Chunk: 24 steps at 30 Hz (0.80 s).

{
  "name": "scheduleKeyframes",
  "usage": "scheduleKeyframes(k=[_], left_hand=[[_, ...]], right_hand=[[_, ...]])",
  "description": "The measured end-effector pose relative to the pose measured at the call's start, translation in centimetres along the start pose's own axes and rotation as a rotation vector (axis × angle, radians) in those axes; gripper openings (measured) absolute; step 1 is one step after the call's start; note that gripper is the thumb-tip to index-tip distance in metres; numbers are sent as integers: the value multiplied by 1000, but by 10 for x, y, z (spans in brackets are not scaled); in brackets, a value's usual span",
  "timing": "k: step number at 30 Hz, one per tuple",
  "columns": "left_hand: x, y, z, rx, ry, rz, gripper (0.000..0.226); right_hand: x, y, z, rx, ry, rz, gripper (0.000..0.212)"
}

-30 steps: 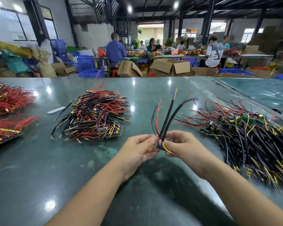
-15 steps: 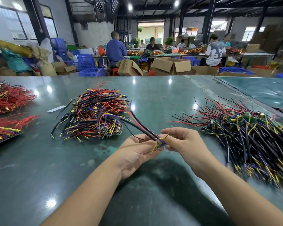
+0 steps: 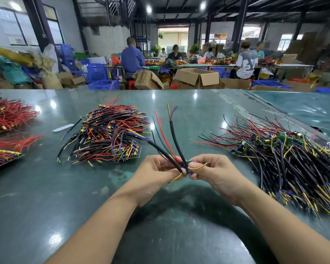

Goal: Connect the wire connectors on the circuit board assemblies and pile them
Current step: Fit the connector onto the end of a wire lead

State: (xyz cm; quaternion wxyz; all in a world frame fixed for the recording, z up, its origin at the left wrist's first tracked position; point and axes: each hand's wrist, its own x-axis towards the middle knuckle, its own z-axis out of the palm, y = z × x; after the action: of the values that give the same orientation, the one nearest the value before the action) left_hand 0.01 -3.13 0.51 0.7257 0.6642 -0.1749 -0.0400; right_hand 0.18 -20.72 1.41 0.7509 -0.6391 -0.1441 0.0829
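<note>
Two hands meeting above table centre, both curled tight. Left hand [image 3: 156,173] gripping circuit board assembly [image 3: 186,165] from the left, fingers wrapped round the wire bases. Right hand [image 3: 212,171] pinching the same assembly from the right, thumb and forefinger on a short yellow lead [image 3: 197,167] with bare metal tip. Small green board edge barely visible between the fingertips; connector detail too small to tell. Black sleeved cables, thin red wire, yellow and purple strands fanning up and away from the grip. Glossy dark-green tabletop [image 3: 84,197], scuffed, with light reflections. Finished pile [image 3: 107,136] left of hands, tangled black, red, yellow wires. Larger loose pile [image 3: 286,159] to the right, mostly black sleeving, green boards on top. Red wire bundles [image 3: 8,119] at far left edge. White strip [image 3: 63,127] beside left pile.
</note>
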Motion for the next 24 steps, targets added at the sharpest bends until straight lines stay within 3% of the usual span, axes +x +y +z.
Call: scheduleKeyframes(k=[5, 9, 12, 15, 18, 20, 22, 24], left_hand=[[-3, 1, 4, -240, 4, -42, 18], [8, 2, -3, -291, 254, -27, 15], [16, 1, -21, -105, 551, -27, 12], [20, -4, -42, 216, 751, -177, 36], [14, 2, -53, 828, 763, -298, 54], [8, 6, -55, 1173, 810, -177, 52], [4, 12, -45, 1120, 739, 18, 45], [3, 14, -25, 711, 418, 116, 29]], right_hand=[[2, 5, -3, 174, 0, 2, 13], [7, 5, -4, 228, 123, -4, 9], [7, 1, -9, 237, 238, 34, 8], [7, -1, -7, 192, 257, 74, 11], [7, -2, -3, 169, 271, 89, 12], [6, -3, -1, 162, 263, 87, 11], [5, -5, 1, 176, 245, 76, 9], [5, -6, 4, 198, 221, 72, 9]])
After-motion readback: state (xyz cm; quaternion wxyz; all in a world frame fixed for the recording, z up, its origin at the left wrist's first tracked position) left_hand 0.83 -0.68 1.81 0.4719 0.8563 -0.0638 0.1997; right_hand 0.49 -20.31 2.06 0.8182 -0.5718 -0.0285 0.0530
